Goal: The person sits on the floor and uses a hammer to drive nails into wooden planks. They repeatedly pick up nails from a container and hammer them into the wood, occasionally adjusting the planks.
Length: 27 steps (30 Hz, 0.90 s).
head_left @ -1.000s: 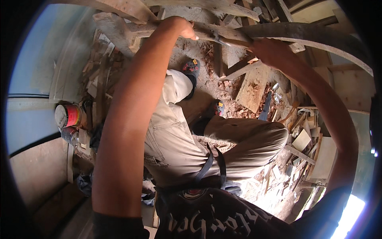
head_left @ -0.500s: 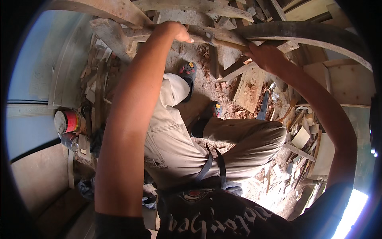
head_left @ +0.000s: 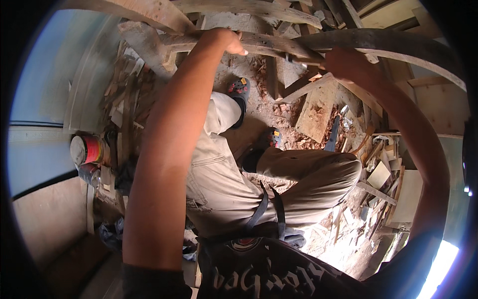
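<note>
My left hand [head_left: 230, 42] is closed over a long wooden beam [head_left: 264, 44] at the top of the view, its thumb tip pointing right. Part of its grip is hidden behind the wrist. Farther right, my right hand [head_left: 346, 64] is wrapped round the wooden handle of what looks like a hammer [head_left: 307, 62]. The small metal end of this tool points left, toward the beam's near edge. A curved wooden piece [head_left: 383, 41] runs rightward from the beam, just above my right hand.
Below the beam, a board [head_left: 314, 112] lies among wood shavings, with a saw blade [head_left: 332, 133] beside it. Wood offcuts [head_left: 379, 174] are heaped at the right, and more scraps lie at the left. A red-labelled can [head_left: 88, 149] stands near the left wall. My feet rest between these piles.
My right hand and the hammer have shifted right, away from my left hand. My left hand keeps its place on the beam, while the whole view has moved slightly.
</note>
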Tool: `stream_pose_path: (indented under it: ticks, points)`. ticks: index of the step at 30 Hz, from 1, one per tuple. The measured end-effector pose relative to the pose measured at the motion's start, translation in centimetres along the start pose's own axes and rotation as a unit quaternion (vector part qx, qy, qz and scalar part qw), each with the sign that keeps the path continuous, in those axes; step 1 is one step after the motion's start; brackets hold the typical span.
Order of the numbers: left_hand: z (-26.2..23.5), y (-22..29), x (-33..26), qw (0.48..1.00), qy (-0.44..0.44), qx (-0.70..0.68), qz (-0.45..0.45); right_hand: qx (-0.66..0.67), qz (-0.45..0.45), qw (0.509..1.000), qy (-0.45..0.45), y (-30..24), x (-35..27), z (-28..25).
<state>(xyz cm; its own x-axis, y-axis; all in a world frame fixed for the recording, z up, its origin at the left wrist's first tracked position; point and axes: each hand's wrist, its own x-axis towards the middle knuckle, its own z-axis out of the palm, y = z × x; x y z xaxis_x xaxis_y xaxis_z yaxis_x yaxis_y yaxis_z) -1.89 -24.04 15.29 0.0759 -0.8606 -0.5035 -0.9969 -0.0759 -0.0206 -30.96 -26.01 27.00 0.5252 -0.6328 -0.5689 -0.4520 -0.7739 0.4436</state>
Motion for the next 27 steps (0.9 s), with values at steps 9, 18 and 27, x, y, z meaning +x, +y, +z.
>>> stream_pose_path:
  ticks: [9,18,27]
  points:
    - [-0.4,0.4,-1.5,1.0,-0.021,-0.016,-0.006,-0.046,0.014,0.998,0.036,-0.4,-0.6,3.0]
    - [-0.7,1.2,-0.8,0.999,-0.031,-0.036,0.026,0.014,0.053,0.986,0.156,0.3,-0.6,7.3]
    - [0.6,-1.5,1.5,0.998,-0.049,-0.045,0.011,0.088,0.072,0.982,0.154,-2.7,-2.8,3.3]
